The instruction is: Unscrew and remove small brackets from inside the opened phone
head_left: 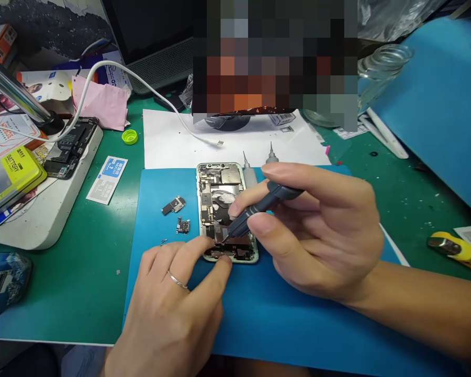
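The opened phone lies on the blue mat, its top end at the mat's far edge. The person's right hand grips a dark screwdriver between thumb and fingers, its tip down at the phone's lower part. The left hand is not closed around anything; its forefinger and thumb rest apart on the phone's bottom end and appear to steady it.

The main risk is a slip: with the tip working so near the left fingertips, too much sideways push could skid it into a finger, or scratch the board or tear a thin ribbon. If the left fingers press unevenly, the phone could turn under the tip, since no clamp is visible holding it.

Two small metal parts lie loose on the mat to the left of the phone, and a tiny piece sits just beside the left hand's knuckles. A shift of that hand could sweep it off or hide it. Beyond the phone, the white cable ends on the paper; a tug on it could drag its plug across the work.
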Action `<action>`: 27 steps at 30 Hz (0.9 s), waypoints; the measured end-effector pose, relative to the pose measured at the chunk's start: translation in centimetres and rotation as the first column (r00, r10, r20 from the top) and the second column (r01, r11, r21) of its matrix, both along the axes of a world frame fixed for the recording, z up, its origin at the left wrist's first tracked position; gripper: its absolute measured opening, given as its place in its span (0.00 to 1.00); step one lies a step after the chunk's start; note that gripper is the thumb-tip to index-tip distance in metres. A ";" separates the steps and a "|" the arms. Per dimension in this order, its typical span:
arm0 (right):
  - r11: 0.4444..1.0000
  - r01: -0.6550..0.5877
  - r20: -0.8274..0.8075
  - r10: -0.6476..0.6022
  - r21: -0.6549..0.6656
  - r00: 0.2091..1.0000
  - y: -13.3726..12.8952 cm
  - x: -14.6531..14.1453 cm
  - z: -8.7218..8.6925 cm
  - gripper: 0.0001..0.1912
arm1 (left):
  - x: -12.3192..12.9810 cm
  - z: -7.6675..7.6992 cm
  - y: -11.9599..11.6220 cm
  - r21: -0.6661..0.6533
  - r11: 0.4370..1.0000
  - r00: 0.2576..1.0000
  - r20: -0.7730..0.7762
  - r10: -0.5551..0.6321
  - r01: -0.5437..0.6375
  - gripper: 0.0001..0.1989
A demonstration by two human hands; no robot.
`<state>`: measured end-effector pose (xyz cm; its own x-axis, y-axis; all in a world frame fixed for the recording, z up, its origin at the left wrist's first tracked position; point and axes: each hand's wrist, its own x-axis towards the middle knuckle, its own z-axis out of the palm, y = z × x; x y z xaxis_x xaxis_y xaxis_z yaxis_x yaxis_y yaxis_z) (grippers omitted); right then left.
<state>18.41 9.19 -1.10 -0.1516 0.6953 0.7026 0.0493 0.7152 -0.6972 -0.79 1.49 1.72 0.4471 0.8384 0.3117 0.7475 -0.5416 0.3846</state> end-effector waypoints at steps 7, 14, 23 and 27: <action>0.997 -0.055 0.149 0.047 0.050 0.988 0.1 0.7 0.1 0.37 | 0.0 -0.2 -0.7 0.002 0.995 0.984 0.147 0.102 -0.104 0.09; 0.995 -0.085 0.054 0.082 0.056 0.995 0.2 0.4 -0.3 0.35 | 0.2 -0.3 -0.5 -0.035 0.999 0.995 0.098 -0.014 0.018 0.08; 0.997 -0.065 0.034 0.063 0.042 0.997 0.1 0.4 -0.6 0.36 | 0.4 -0.8 -0.6 -0.046 0.999 0.998 0.059 -0.006 0.009 0.09; 0.994 -0.063 0.051 0.059 0.085 0.997 0.2 0.3 -0.5 0.37 | 0.4 -0.5 -0.5 -0.045 0.998 0.996 0.067 0.057 -0.054 0.10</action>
